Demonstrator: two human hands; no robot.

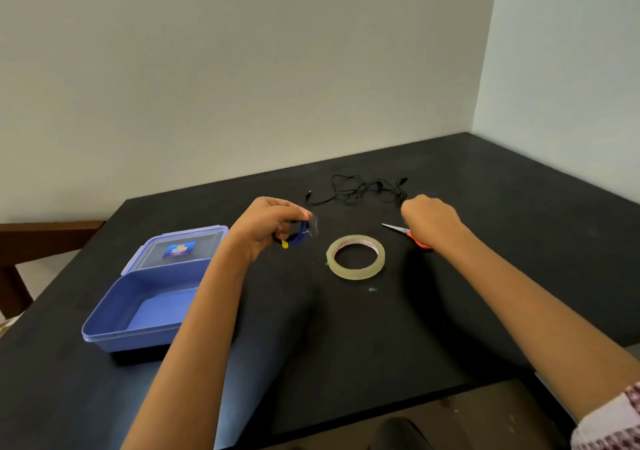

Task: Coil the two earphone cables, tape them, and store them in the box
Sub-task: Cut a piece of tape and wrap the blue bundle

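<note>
My left hand holds a coiled blue earphone cable with a yellow tip, and a strip of clear tape sticks out at its right side. My right hand is closed over the orange-handled scissors, whose blades point left on the table. A roll of clear tape lies flat between my hands. A black earphone cable lies loose and tangled farther back. The blue box stands open at the left, its inside bare, with its lid lying behind it.
The black table meets pale walls at the back and right. A small scrap of tape lies in front of the roll. A brown wooden chair stands beyond the table's left edge.
</note>
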